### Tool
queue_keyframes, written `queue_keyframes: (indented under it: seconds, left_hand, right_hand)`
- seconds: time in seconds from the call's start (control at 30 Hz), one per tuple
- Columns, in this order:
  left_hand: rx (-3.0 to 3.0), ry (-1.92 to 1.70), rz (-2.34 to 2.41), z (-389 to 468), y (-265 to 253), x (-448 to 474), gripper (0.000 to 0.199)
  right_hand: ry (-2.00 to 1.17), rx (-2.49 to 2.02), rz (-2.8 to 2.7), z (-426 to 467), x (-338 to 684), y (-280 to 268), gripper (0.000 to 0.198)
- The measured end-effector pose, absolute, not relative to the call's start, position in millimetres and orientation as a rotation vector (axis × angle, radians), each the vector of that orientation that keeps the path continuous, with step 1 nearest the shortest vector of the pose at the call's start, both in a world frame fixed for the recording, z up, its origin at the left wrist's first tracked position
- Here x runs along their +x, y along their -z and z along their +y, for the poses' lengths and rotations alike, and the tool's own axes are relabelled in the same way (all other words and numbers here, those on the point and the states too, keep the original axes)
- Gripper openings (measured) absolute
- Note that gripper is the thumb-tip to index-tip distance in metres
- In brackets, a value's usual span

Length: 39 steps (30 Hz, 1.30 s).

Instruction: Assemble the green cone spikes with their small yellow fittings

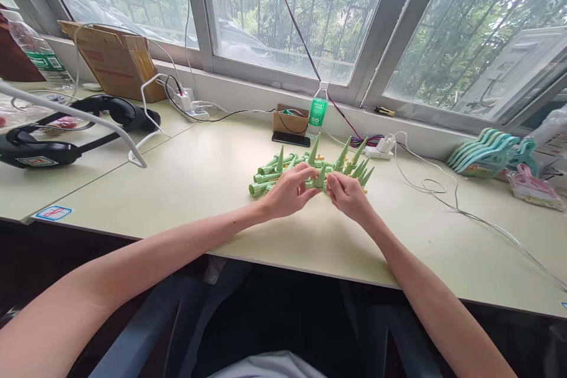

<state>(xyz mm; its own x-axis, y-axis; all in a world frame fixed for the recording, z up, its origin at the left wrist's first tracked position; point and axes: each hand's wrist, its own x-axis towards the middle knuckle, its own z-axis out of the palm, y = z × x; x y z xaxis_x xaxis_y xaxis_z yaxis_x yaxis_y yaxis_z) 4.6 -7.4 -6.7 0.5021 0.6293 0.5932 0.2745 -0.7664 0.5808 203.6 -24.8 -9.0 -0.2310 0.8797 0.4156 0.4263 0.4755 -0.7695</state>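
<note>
Between the front and back edges of the worktop (212,153), the left hand (289,190) pinches a green cone (321,177), apparently to steady it. The right hand (349,195) curls closed beside it; any grip is hidden. Green tubes (266,178) lie near, presumably for reach.

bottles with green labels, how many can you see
2. One bottle stands beside the small cardboard box; another bottle is at far left, beside the larger cardboard box. More could be hidden behind other things.
</note>
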Motion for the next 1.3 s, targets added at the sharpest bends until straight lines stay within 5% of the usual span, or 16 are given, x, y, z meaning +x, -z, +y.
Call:
queue_keyframes:
  seconds: [1.3]
  left_hand:
    - [1.446, -0.769, 0.699, -3.8, -3.8, 6.8, 0.049]
  right_hand:
    - [-0.610, -1.088, -1.865, -29.1, 202.4, 7.7, 0.043]
